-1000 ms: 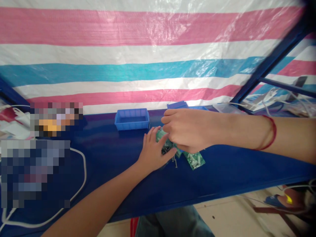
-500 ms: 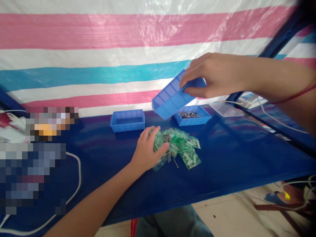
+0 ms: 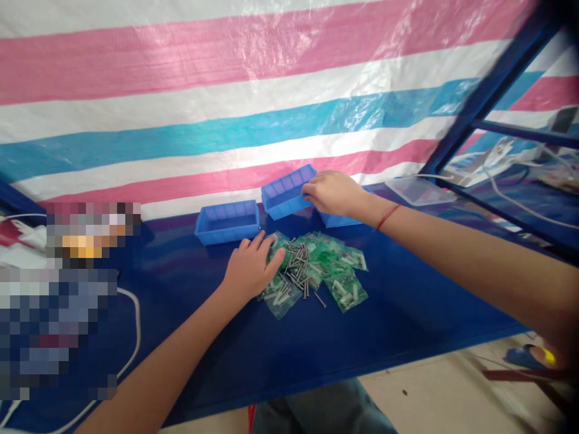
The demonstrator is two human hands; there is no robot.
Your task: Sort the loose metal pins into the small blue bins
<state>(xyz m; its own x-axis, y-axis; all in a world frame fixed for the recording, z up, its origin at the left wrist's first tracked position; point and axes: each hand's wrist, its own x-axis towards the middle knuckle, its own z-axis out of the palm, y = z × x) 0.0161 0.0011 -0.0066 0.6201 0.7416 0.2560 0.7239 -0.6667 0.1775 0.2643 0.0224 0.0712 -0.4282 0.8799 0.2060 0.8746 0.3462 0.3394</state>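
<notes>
My right hand (image 3: pixel 335 191) grips the right end of a blue plastic bin (image 3: pixel 287 205), which is tilted at the back of the table between two others. My left hand (image 3: pixel 251 262) rests with fingers spread on the left side of a pile of green-tinted plastic packets (image 3: pixel 346 289). Loose screws (image 3: pixel 296 265) lie heaped on these packets, close to my left fingertips. Small white pieces show through the clear plastic. Another blue bin (image 3: pixel 228 232) stands upright to the left. A third blue bin (image 3: pixel 339 220) is mostly hidden behind my right hand.
A clear plastic lid or tray (image 3: pixel 420 191) lies at the back right of the blue table (image 3: pixel 407 313). White cable (image 3: pixel 138 325) curves along the left, near blurred-out items. A striped sheet (image 3: pixel 226 138) hangs behind, and a blue metal frame (image 3: pixel 479 102) rises at right.
My right hand has lowered the bin from mid-air to the back of the table, between the others. My left hand has slid slightly left, and more screws show on the packets.
</notes>
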